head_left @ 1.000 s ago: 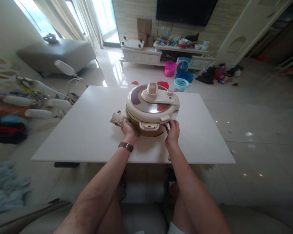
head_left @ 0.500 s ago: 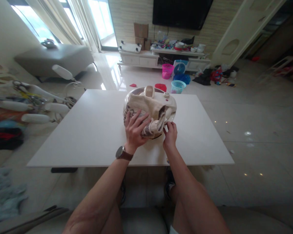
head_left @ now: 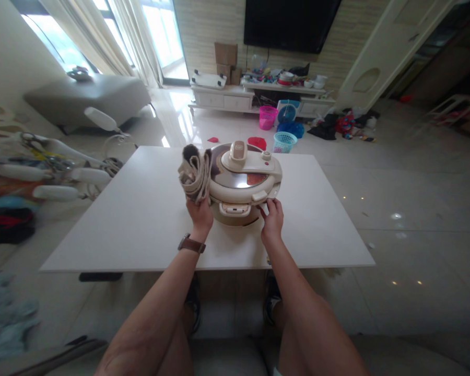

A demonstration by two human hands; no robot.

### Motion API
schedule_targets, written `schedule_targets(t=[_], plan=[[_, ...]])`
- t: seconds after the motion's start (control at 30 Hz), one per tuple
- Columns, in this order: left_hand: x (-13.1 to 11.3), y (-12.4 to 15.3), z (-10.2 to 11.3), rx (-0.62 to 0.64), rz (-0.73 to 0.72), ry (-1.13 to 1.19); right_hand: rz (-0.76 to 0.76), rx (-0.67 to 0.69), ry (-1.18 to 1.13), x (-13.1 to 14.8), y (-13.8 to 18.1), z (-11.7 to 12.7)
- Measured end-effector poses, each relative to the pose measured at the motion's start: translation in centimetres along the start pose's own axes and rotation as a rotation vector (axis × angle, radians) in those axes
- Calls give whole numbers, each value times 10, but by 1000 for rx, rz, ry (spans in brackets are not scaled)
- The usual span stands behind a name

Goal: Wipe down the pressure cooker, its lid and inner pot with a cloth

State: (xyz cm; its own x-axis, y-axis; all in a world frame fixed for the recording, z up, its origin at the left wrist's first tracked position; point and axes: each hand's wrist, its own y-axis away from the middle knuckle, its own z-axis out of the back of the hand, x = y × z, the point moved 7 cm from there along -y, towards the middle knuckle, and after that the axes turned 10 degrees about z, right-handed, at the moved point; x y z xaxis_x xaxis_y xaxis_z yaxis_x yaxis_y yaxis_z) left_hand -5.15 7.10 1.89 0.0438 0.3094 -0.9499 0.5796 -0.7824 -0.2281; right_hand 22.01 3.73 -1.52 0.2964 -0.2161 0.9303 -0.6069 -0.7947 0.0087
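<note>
Two hands work at a cream cooker [head_left: 243,188], which stands near the middle of the white worktop [head_left: 317,224] with its lid [head_left: 245,167] on; the left hand [head_left: 200,216] grasps a bundled cloth [head_left: 196,177], its fingers largely hidden by the fabric, at the cooker's left side, touching or just beside it, I cannot tell which; the right hand [head_left: 273,222] has its fingers bent at the right front edge, seemingly touching, though whether they grip or merely steady cannot be told. The step in hand appears to be wiping the outside; the next move would call for pressing the cloth flat and following the curve, the right fingers steadying the body; the front handle [head_left: 235,210], jutting out between the hands, would need working round.
</note>
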Motion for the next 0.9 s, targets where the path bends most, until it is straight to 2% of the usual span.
schedule_targets(t=[0.17, 0.27, 0.33, 0.47, 0.6, 0.7, 0.8, 0.9], plan=[[49, -10, 16, -178, 297, 104, -8, -22, 9, -2, -2, 1], [81, 4, 22, -264, 515, 100, -2, -20, 9, -3, -2, 1], [91, 21, 23, -308, 559, 90, 3, -14, 2, -2, -2, 1], [86, 67, 16, -310, 499, 38, 9, -17, -6, 0, -1, 0], [73, 118, 7, -208, 480, -35, 19, -31, 4, 1, 0, -1], [68, 156, 0, -110, 577, -70, 23, -39, 2, 1, 0, -1], [55, 177, -15, 37, 534, -27, 14, -35, 0, 2, 0, 0], [46, 182, -22, 69, 503, -2, -9, -23, -2, 4, -1, 1]])
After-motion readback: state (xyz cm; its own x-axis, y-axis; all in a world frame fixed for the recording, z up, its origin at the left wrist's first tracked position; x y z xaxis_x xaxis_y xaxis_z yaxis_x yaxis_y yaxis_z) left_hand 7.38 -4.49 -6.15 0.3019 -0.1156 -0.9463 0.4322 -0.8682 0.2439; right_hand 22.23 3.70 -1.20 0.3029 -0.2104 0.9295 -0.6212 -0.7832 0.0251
